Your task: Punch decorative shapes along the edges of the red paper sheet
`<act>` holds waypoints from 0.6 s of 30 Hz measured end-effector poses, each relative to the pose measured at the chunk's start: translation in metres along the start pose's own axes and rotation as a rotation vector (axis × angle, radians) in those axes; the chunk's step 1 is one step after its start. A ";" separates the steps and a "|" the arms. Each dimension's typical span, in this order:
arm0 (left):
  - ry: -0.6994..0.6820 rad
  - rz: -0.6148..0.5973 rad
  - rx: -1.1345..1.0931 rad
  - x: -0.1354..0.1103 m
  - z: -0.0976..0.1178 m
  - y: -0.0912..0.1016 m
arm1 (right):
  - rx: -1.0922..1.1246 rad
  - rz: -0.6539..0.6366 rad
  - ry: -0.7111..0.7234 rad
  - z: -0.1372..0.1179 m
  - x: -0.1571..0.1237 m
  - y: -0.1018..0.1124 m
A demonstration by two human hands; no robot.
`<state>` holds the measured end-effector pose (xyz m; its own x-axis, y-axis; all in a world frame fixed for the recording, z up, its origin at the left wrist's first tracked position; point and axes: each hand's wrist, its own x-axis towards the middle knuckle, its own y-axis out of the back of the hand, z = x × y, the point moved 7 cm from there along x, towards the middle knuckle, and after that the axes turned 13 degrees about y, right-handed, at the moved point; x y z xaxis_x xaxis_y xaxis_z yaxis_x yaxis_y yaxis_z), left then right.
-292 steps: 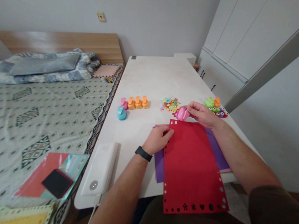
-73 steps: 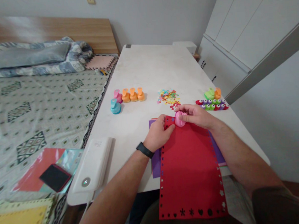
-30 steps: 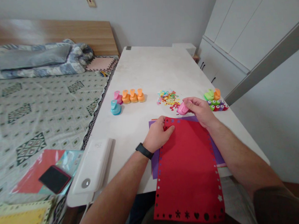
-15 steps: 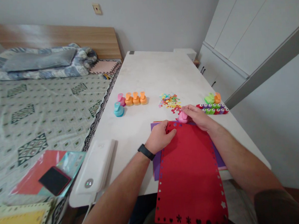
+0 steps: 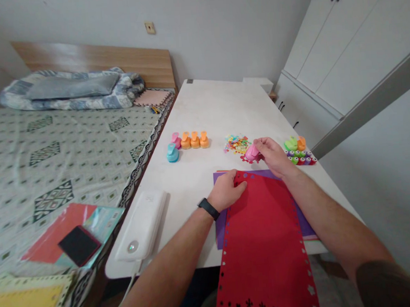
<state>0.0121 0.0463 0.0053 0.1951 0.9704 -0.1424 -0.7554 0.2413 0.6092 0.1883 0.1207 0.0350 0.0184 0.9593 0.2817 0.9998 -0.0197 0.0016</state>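
Note:
A red sheet of paper [image 5: 265,233] with punched shapes along its edges lies over a purple sheet [image 5: 221,231] and hangs past the table's near edge. My left hand [image 5: 227,189] grips the red sheet at its upper left corner, thumb on top. In my right hand [image 5: 272,155] is a pink craft punch [image 5: 251,153], held by its lever just beyond the sheet's top edge and apart from it. Beside the punch lies a pile of small colourful paper cutouts [image 5: 237,143], with red ones nearest.
Several orange punches [image 5: 195,140], a pink one [image 5: 176,140] and a blue one [image 5: 172,153] stand at left. More punches [image 5: 297,150] are grouped at right. A white power bank [image 5: 143,226] with a cable lies near the left edge. A phone [image 5: 79,245] rests on the bed.
My right hand has lifted the pink punch off the red sheet's top edge and moved it away, toward the cutouts. My left hand keeps its hold. The camera view has shifted slightly.

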 end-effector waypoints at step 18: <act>-0.296 0.024 -0.237 0.003 -0.007 -0.004 | -0.468 -0.481 -0.023 0.033 0.052 -0.254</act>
<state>0.0112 0.0487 -0.0031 0.3214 0.9390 0.1228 -0.8791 0.2477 0.4072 -0.0650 0.1843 0.0176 -0.4228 0.8976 0.1250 0.7883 0.2962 0.5393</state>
